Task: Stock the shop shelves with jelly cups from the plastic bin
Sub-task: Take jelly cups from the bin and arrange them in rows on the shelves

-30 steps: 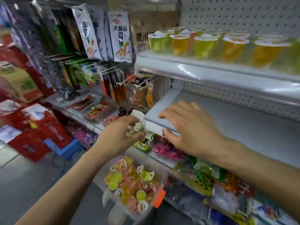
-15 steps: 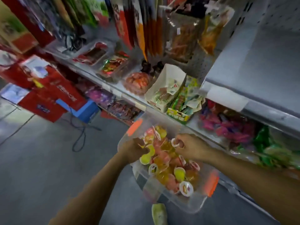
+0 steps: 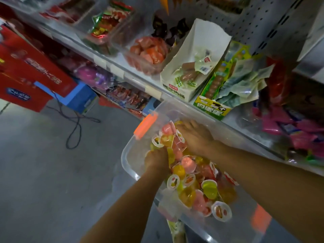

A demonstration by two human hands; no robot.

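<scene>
Bin: clear plastic bin (image 3: 126,155), long axis running from the far-left orange latch (image 3: 145,126) towards near right; its far end sits just before the shelf (image 3: 122,74) front edge.
Jelly cups (image 3: 208,188): heaped in the bin, pointing every way.
Left hand (image 3: 156,159): sunk in the pile by the bin's left edge; I cannot tell its grip.
Right hand (image 3: 196,137): palm down at the far end, fingers seemingly curled round cups.

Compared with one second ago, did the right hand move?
Yes. The right hand went down from above the white carton to below it, into the plastic bin among jelly cups.
</scene>
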